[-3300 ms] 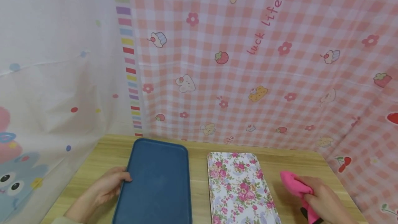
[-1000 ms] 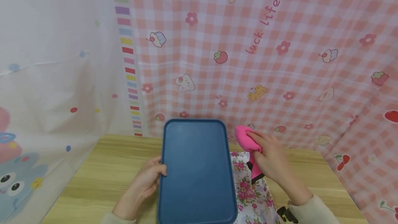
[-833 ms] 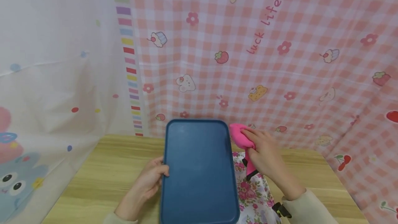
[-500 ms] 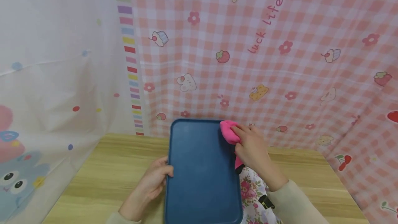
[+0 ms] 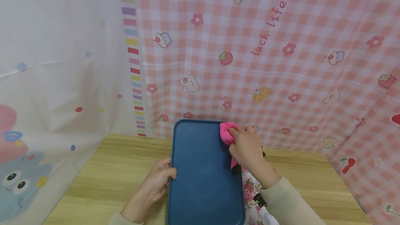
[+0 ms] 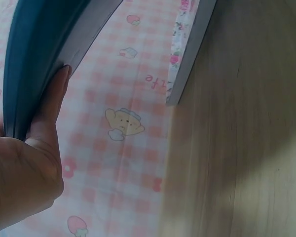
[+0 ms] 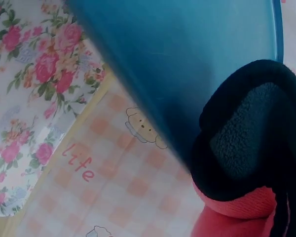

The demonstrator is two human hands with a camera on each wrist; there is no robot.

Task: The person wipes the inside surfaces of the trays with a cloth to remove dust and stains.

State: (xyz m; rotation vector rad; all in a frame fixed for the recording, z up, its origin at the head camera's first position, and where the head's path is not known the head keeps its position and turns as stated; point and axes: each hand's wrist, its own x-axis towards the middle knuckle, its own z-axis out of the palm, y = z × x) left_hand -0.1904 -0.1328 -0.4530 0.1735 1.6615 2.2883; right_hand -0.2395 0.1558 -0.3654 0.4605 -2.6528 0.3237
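Note:
A dark blue rectangular tray (image 5: 203, 176) is held up off the table, tilted toward me. My left hand (image 5: 157, 180) grips its left edge, thumb on the front face; in the left wrist view, fingers (image 6: 52, 103) reach behind the tray. At the tray's upper right corner my right hand (image 5: 247, 148) holds a bunched pink cloth (image 5: 225, 134) against the surface, fingertips pushed into it. In the right wrist view the cloth shows black edging (image 7: 207, 123) and a dark fuzzy side. A flower-patterned board (image 5: 249, 188) lies behind and right of the tray, partly covered by it.
The wooden table (image 5: 103, 173) runs beneath everything. A pink checked curtain (image 5: 237, 79) closes off the back, and a white printed curtain (image 5: 62, 79) stands on the left. A black strap (image 5: 260, 200) sits at the right sleeve.
The tray has been raised and moved right, overlapping the flowered board. My right hand has brought the pink cloth leftward from the table's right side onto the tray's upper right corner.

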